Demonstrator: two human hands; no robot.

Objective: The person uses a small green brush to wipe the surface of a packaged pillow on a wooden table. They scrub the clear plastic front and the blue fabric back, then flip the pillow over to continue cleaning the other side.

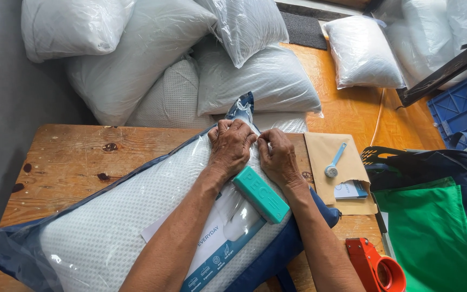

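A white pillow in a clear plastic bag with dark blue edging (109, 227) lies across a wooden table (66, 157). Both my hands press on the bag's far end, side by side. My left hand (231, 147) is curled with fingers pinching the bag's edge. My right hand (278, 156) pinches the same edge just to the right. A teal rectangular block (260, 194) rests on the pillow between my forearms. A printed paper insert (217, 246) shows inside the bag.
A brown envelope (336, 167) with a small blue-handled tool (333, 166) lies right of the pillow. An orange tape dispenser (374, 267) sits at the near right. Green and navy bags (433, 227) and a blue crate (463, 111) stand right. Bagged white pillows (255, 81) pile behind the table.
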